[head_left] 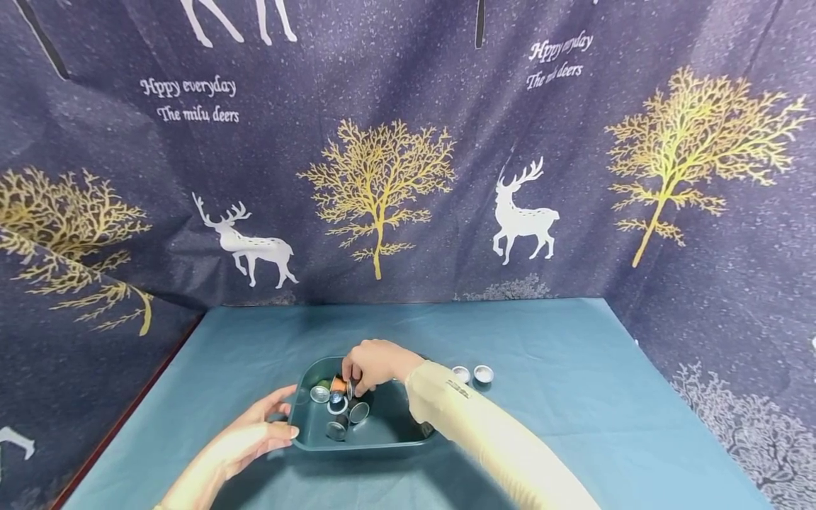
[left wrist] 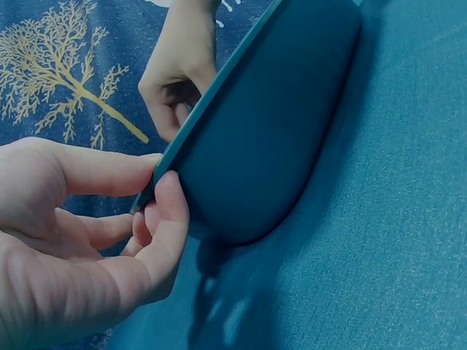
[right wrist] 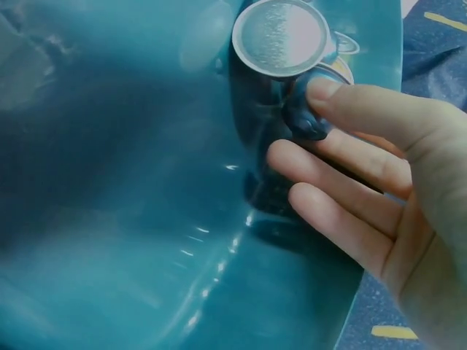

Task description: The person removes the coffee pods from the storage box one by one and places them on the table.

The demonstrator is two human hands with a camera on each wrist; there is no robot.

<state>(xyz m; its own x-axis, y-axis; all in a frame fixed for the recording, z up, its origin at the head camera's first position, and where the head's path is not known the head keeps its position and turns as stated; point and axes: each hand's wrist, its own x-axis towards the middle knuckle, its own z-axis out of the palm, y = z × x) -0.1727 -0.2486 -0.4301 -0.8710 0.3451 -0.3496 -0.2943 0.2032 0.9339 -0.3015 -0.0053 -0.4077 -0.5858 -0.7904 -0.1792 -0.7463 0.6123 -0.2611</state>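
A teal plastic tray (head_left: 389, 433) with rounded corners holds several coffee capsules, among them an orange one (head_left: 338, 384), a blue one (head_left: 336, 401) and a dark one (head_left: 338, 427). My left hand (head_left: 255, 431) grips the tray's left rim; in the left wrist view, thumb and fingers pinch the tray edge (left wrist: 169, 152). Reaching inside, my right hand (head_left: 379, 363) pinches a dark coffee capsule (right wrist: 300, 109) between thumb and forefinger, while its other fingers extend loosely. Right beside that one, a capsule with a silver lid (right wrist: 281, 36) shows in the right wrist view.
Two silver-lidded capsules stand on the blue-green tablecloth right of the tray, the nearer-to-edge one (head_left: 484, 375) fully visible, the other (head_left: 461, 373) partly behind my right sleeve (head_left: 472, 418). A dark printed curtain (head_left: 408, 85) hangs behind the table.
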